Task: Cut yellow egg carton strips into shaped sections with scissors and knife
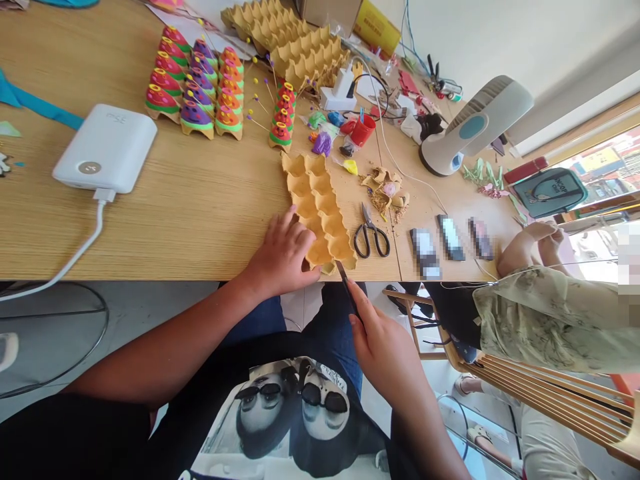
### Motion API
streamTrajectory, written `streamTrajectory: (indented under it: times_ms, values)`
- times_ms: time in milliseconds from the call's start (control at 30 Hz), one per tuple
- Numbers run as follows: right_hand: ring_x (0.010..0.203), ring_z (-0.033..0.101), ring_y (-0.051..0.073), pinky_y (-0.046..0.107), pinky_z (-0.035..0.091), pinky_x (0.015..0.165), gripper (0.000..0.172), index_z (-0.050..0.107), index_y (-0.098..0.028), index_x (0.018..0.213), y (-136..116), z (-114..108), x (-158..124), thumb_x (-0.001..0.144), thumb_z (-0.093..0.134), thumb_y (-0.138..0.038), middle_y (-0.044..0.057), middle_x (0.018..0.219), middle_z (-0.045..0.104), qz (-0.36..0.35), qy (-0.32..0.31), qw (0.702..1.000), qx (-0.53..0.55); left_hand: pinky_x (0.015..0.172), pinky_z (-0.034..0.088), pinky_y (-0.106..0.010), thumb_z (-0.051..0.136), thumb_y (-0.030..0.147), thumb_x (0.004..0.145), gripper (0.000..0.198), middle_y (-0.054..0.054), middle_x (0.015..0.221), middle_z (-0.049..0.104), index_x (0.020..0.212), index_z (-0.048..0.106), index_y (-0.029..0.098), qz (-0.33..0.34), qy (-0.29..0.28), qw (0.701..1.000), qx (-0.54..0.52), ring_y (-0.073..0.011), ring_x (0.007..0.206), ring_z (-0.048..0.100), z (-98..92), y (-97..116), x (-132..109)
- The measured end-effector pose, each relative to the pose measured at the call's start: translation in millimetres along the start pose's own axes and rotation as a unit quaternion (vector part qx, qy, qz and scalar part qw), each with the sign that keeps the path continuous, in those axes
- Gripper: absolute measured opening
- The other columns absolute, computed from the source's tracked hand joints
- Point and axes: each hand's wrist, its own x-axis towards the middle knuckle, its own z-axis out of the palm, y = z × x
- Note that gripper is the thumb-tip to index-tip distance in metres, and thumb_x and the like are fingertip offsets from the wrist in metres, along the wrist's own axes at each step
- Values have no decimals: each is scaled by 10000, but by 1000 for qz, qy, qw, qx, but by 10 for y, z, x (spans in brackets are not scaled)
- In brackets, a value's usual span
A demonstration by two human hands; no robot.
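A tan egg carton piece (pixel 320 207), two cups wide, lies at the table's front edge. My left hand (pixel 286 250) grips its near left side, fingers over the cups and thumb at the front corner. In my right hand (pixel 383 343) is a slim dark knife (pixel 347 285), its tip touching the carton's near edge between the two rows. Black-handled scissors (pixel 371 235) lie just right of the carton, blades pointing away from me. Beyond the carton stands a short painted red and green egg carton strip (pixel 283 117).
Painted carton strips (pixel 200 87) stand at the back left, near a white power bank (pixel 106 150). Stacked egg trays (pixel 300 47) fill the back. Carton scraps (pixel 387 190), a fan (pixel 477 123) and several phones (pixel 451 237) lie rightward. A person (pixel 545 313) sits at right.
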Motion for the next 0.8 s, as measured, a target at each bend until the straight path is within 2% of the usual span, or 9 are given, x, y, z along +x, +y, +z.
streamTrajectory:
  times_ms: [467, 800]
  values:
    - [822, 744, 205, 248, 456, 605, 634, 273, -292, 1695, -43, 0, -12, 1078, 407, -232, 60, 1033, 766, 1, -3, 999, -46, 1262, 249, -674, 693, 432, 834, 385, -188, 1248, 617, 1132, 583, 214, -5, 1, 1000, -3, -471, 1588, 242, 8, -4, 8]
    - [906, 761, 222, 272, 519, 670, 636, 270, -281, 1697, -48, -17, 7, 1076, 394, -212, 79, 1108, 763, -1, 0, 1000, -28, 1262, 252, -670, 693, 428, 835, 372, -184, 1244, 616, 1123, 590, 217, -5, 4, 1000, -4, -468, 1587, 245, 8, 3, 6]
